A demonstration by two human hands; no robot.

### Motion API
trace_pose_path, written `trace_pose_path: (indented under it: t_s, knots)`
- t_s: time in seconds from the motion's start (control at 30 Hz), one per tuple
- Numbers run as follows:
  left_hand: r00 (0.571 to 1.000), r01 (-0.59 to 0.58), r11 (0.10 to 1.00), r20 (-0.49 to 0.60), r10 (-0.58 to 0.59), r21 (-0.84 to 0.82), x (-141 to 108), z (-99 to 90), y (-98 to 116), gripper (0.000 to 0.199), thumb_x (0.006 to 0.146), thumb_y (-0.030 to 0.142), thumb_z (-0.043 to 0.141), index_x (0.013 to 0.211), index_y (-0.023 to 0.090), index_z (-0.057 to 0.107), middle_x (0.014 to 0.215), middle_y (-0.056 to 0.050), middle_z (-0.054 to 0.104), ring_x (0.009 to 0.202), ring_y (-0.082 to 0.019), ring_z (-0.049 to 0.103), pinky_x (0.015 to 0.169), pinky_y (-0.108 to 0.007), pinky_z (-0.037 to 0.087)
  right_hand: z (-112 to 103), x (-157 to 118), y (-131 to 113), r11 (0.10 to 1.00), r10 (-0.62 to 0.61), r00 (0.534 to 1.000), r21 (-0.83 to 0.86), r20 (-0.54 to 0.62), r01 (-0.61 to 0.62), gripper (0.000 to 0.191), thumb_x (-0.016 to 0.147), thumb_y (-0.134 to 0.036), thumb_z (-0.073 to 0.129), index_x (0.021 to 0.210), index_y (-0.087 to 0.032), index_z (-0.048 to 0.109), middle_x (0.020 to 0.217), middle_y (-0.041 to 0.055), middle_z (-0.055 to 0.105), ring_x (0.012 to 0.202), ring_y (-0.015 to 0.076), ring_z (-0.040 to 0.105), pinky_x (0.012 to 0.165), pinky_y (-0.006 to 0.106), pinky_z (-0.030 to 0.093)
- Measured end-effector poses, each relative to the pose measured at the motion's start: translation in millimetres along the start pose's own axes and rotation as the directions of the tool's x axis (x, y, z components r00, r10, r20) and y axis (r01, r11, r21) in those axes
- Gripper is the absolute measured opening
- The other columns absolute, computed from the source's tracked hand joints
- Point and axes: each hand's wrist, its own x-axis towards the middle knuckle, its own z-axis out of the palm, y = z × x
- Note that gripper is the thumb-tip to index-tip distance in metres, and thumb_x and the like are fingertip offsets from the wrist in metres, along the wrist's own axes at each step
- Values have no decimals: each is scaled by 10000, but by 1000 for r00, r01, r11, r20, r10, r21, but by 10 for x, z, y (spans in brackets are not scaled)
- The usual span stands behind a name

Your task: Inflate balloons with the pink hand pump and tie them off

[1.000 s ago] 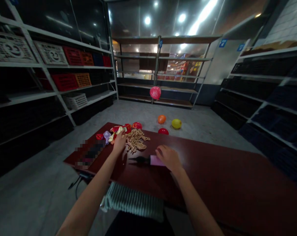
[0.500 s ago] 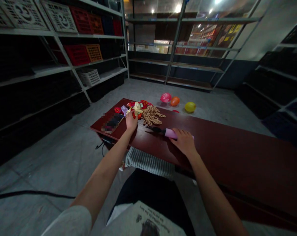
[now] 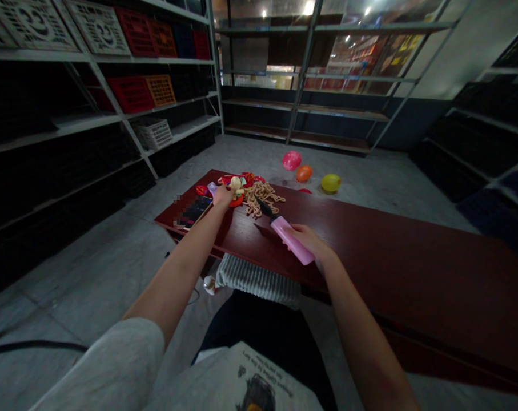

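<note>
My right hand is wrapped round a pink hand pump with a black nozzle, raised over the dark red table. The nozzle points up and left, in front of a heap of tan rope. My left hand is closed at the near left edge of a pile of deflated balloons in cream, red and lilac. What its fingertips hold is too small to make out. A phone-like dark object lies left of my left hand.
On the floor behind the table are a pink balloon, an orange balloon and a yellow balloon. Shelves with crates stand at the left. A ribbed grey cloth is at the table's near edge.
The pump has been lifted off the table and turned, its nozzle now nearer the rope. My left hand has shifted slightly left and up. The pink balloon appears a little higher.
</note>
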Motion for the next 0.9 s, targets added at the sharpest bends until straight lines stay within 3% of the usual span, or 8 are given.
trace_pose_path:
  t_s: [0.1,0.2,0.3,0.43,0.53,0.67,0.9]
  knots:
    - [997,-20,995,-71,13,-100,-32,-45,14,69,887,164,711,838,130,747,997,-183,775,1096,-369,719,983,-421,502,-33,-64,76,980,43,999,194,31,-48,395,1026,-530,587,1014,-151,694,865,111,787,673,195,703,638,295,581]
    - [988,-82,969,-144,49,-235,-109,-67,61,121,909,189,681,822,151,755,1008,-138,774,1141,-340,699,996,-393,504,-83,-96,123,905,34,999,423,29,-43,385,995,-566,637,966,-190,718,817,95,777,636,184,682,599,286,578]
    - [984,-131,912,-165,71,-388,-213,-16,159,106,911,203,685,833,165,745,989,-91,764,1099,-278,707,953,-335,529,-110,-82,152,862,9,1000,507,5,-10,396,964,-598,678,932,-207,729,789,90,772,613,177,674,571,274,576]
    - [994,-108,807,-79,76,-580,-418,183,321,94,892,199,723,983,179,720,979,-56,756,909,-202,735,796,-274,573,-119,-63,185,864,-8,999,503,34,-10,496,886,-640,755,986,-155,735,792,90,769,595,176,689,547,254,579]
    - [996,-4,679,54,65,-734,-629,367,386,165,900,210,749,1041,206,665,1039,-52,765,898,-179,749,773,-258,591,-131,-90,202,868,-15,999,497,43,-8,540,871,-673,753,987,-147,732,785,87,769,580,179,691,530,253,574]
    - [964,204,481,261,55,-853,-897,518,332,214,916,147,733,1060,226,596,1185,-56,768,1073,-158,752,886,-243,588,-150,-184,181,858,32,994,507,108,-83,519,926,-653,696,1013,-143,725,742,83,758,559,174,677,525,250,554]
    - [941,219,429,306,145,-877,-1006,434,169,329,943,149,694,1188,267,508,1340,-85,739,1357,-206,659,1126,-376,530,-145,-275,114,885,51,974,442,220,-146,531,956,-658,646,1029,-137,720,760,83,761,555,167,675,527,247,545]
